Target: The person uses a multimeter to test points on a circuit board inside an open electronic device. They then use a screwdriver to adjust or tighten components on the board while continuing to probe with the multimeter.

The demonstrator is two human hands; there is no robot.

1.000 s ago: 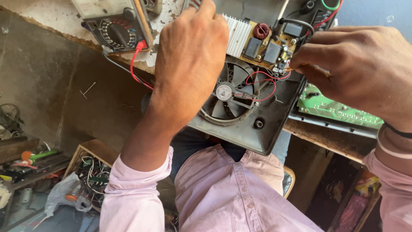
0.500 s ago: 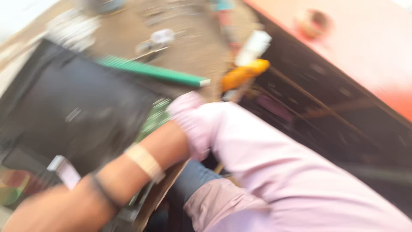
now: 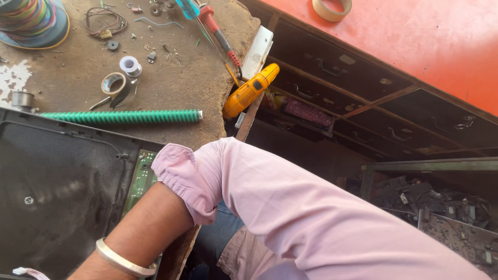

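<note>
Head view: neither hand shows in this view. Only the right forearm (image 3: 140, 233) crosses the lower left, a plain metal bangle (image 3: 122, 259) at the wrist and a pink cotton sleeve (image 3: 311, 218) bunched at the cuff; the right hand itself runs off the bottom edge, so I cannot tell whether its fingers are apart, together or clamped on anything; the left hand is out of the picture altogether.

The arm lies over the black housing (image 3: 57, 192), a flat panel of finely perforated sheet with a raised rim, which sits at the near left of the counter (image 3: 187, 78); a strip of green circuit board (image 3: 139, 181) shows along its right edge, just beside the cuff. As a judgement, the work is at the housing, below the frame; any reach for a tool would call for lifting the arm clear of the board first.

Beyond the housing lies a green ribbed hose (image 3: 119, 116), straight and spiral-grooved; near it are a worn tape roll (image 3: 113, 83) and a small white bobbin (image 3: 129, 66). A reel of many-coloured wire (image 3: 31, 21) sits at the far left corner; a red-handled screwdriver (image 3: 218, 31) and a yellow plastic tool (image 3: 250, 91) lie at the counter's ragged edge. The top is rough, brown and littered with scraps; dark drawers (image 3: 332, 88) stand to the right.
</note>
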